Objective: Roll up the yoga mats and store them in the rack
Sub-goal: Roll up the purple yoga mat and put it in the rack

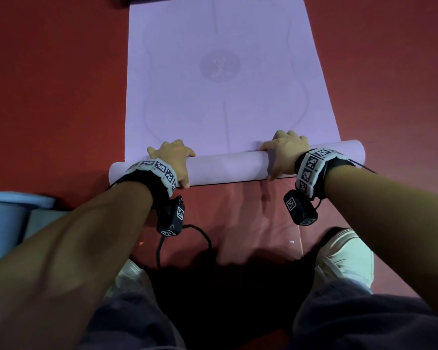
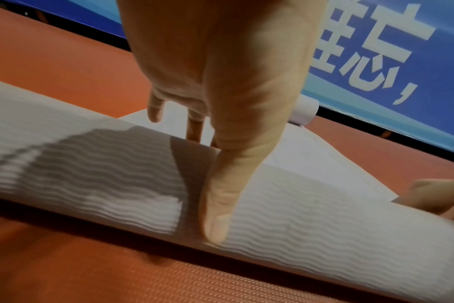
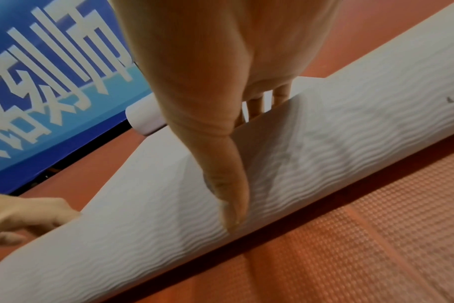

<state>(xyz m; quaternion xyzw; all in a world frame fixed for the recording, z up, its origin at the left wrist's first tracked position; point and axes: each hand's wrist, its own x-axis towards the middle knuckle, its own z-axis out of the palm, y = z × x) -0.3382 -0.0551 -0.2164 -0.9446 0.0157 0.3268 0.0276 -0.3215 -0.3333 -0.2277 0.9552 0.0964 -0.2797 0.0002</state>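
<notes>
A lilac yoga mat lies flat on the red floor, stretching away from me. Its near end is wound into a roll with a wavy ribbed outer face. My left hand grips the roll's left part, fingers curled over the far side and thumb pressed on the near side. My right hand grips the right part the same way, its thumb on the ribbed face. Both fingertips are hidden behind the roll.
Red textured floor matting surrounds the mat. A blue rolled mat sits at my near left. Beyond the lilac mat's far end lie a white roll and a blue banner. My shoes and a dangling cable are just behind the roll.
</notes>
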